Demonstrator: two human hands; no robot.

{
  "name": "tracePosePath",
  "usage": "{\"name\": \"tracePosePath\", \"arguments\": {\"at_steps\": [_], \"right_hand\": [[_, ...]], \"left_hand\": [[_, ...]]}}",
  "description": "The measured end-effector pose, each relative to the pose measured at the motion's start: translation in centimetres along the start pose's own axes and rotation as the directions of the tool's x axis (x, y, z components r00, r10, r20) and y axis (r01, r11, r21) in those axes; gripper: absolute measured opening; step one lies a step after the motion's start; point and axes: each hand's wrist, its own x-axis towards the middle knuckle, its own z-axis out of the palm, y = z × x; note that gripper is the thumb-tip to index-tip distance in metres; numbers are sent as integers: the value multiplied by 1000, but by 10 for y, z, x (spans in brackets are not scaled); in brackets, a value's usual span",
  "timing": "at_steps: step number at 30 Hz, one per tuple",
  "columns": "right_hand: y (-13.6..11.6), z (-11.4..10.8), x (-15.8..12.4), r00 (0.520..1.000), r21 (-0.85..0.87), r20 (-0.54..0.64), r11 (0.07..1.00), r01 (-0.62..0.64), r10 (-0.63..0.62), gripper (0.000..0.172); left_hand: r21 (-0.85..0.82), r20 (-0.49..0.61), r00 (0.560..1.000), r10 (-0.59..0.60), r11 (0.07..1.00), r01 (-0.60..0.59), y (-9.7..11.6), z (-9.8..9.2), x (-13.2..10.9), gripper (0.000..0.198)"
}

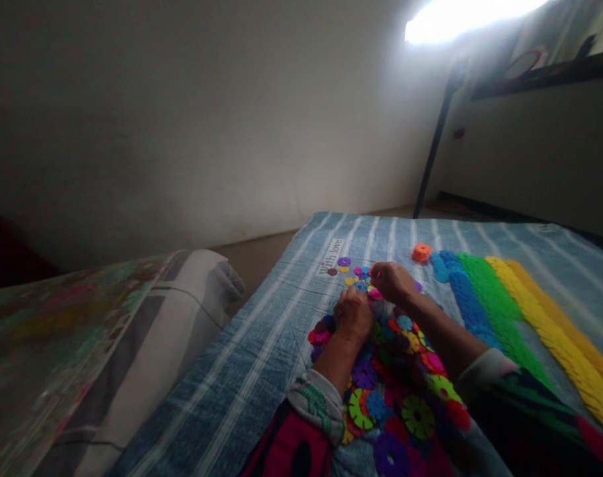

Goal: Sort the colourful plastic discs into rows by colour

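Multicoloured notched plastic discs lie in a loose heap on the bed in front of me, with some smaller groups farther off. Over the far part of this heap is my left hand, its fingers curled down among the discs. Just beyond it to the right, my right hand is closed in a pinch a little above the discs. Whatever either set of fingers holds is hidden. Near the right fingertips lies a pink disc.
At right, discs are laid in long rows: blue, green, yellow and orange. An orange stack stands behind. A striped sheet covers the bed. A rolled mat lies left; a lit lamp hangs above.
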Motion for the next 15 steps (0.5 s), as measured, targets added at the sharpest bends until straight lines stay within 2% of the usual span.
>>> {"name": "tracePosePath", "arguments": {"at_steps": [7,15], "right_hand": [[23,-9,37,993,-23,-61,995,-98,96,27],[29,-1,57,994,-31,-14,994,-105,104,28]], "left_hand": [[-5,15,1000,18,1000,-18,-1,1,-1,25],[-16,-11,1000,25,1000,-26,-2,2,-1,27]]}}
